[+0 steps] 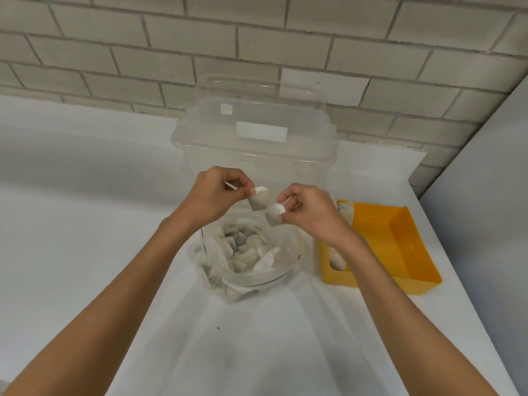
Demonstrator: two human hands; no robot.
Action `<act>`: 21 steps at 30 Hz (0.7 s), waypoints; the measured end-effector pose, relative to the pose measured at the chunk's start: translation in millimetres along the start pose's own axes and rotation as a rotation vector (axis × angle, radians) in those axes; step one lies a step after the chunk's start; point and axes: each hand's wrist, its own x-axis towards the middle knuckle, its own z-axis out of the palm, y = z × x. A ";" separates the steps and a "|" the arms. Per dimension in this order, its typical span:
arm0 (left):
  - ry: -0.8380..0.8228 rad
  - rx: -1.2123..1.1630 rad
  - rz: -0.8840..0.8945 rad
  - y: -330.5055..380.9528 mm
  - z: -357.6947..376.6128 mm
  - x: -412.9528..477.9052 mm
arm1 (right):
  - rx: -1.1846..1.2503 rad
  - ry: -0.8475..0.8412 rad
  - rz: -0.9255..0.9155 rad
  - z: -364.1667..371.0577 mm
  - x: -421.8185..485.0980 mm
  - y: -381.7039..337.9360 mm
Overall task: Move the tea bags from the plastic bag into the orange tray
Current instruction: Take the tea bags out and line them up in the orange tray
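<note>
Two tea bags [258, 202], left hand [213, 195] pinching one, right hand [308, 212] another, above plastic bag [215, 277]

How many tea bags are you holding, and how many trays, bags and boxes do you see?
Held tea bags: 2, one in the left hand, one in the right hand
Orange tray: 1
Plastic bag: 1
Clear box: 1
Total: 5

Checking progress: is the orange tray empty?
No, tea bags lie in the orange tray, along the side nearest the bag.
</note>
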 end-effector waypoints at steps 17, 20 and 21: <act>-0.164 0.036 0.189 59.2 67.0 26.7 | -0.251 0.169 0.112 -110.0 -13.5 84.1; -0.182 0.063 0.186 60.7 73.7 27.0 | -0.306 0.102 0.170 -99.5 -9.2 109.4; -0.185 0.069 0.182 61.1 75.6 27.2 | -0.319 0.082 0.182 -95.0 -7.7 115.8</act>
